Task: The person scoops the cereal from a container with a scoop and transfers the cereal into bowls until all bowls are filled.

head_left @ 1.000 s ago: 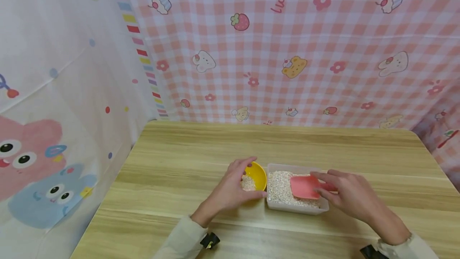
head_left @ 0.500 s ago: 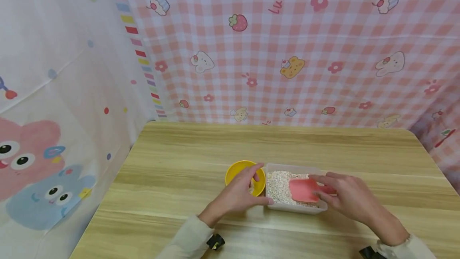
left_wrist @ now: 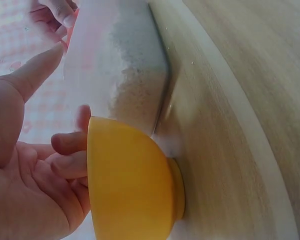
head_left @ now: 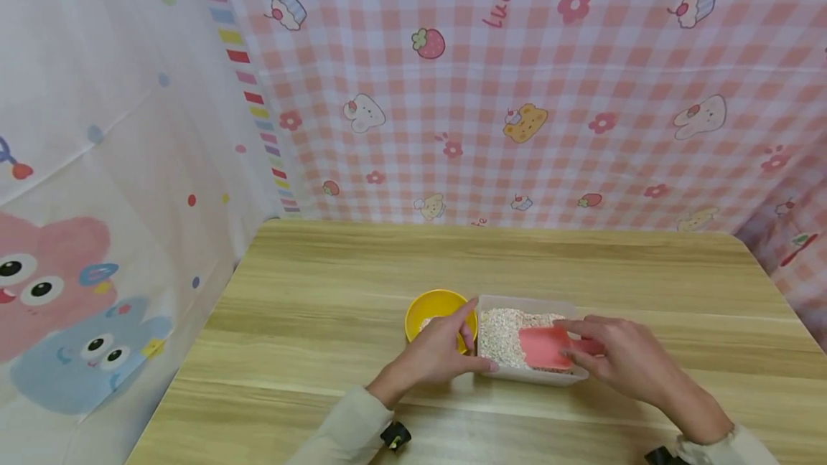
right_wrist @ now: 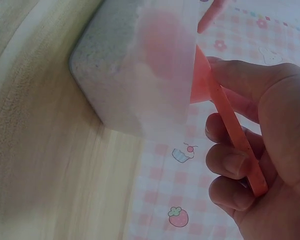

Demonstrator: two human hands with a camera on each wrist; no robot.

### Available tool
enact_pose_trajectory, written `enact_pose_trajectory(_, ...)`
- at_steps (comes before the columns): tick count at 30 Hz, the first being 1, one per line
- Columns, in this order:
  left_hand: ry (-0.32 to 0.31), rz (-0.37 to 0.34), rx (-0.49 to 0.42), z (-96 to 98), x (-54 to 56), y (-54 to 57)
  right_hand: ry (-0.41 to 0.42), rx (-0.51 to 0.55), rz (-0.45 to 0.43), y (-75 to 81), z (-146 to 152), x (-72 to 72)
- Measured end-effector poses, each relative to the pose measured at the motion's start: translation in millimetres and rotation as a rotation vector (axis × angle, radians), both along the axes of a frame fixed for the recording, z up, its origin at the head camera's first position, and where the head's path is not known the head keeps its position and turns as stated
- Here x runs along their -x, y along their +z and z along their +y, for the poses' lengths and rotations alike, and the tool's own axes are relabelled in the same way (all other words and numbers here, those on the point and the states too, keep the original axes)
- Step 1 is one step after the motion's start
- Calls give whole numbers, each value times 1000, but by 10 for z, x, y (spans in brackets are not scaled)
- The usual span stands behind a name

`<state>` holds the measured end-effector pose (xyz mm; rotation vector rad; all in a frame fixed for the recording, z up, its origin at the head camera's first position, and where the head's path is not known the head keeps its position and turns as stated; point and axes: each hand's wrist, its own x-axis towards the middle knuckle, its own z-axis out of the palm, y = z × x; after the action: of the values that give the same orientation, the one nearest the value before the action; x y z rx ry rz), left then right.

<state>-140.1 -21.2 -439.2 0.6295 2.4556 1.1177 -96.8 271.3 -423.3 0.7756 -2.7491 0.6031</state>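
My right hand (head_left: 629, 361) grips the handle of a pink scoop (head_left: 544, 347), its fingers curled round it in the right wrist view. The scoop's blade lies in the oat flakes (head_left: 502, 336) inside a translucent plastic box (head_left: 530, 377). A yellow bowl (head_left: 434, 300) stands upright just left of the box, with some flakes in it. Over the bowl's near right side reaches my left hand (head_left: 433, 354). Its thumb extends to the box's front left corner and its index finger towards the back left one. Whether both touch the box I cannot tell; the other fingers hang over the bowl's rim.
The box and bowl stand on a wooden table (head_left: 362, 257). Behind it hangs a pink checked cloth (head_left: 400, 92), and a white cloth with cartoon figures (head_left: 129, 128) hangs at the left.
My left hand has shifted from the bowl's left side rightwards across it to the box's left end. The scoop has moved slightly nearer me and sits lower in the flakes.
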Motion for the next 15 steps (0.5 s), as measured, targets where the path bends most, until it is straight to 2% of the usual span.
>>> enact_pose_trajectory(8,-9,-4,9,22,15,-20,16,4,57,-58,-21,-3)
enact_pose_trajectory(15,-42,-12,8,33,22,-2,5,16,40,-70,-58,-18)
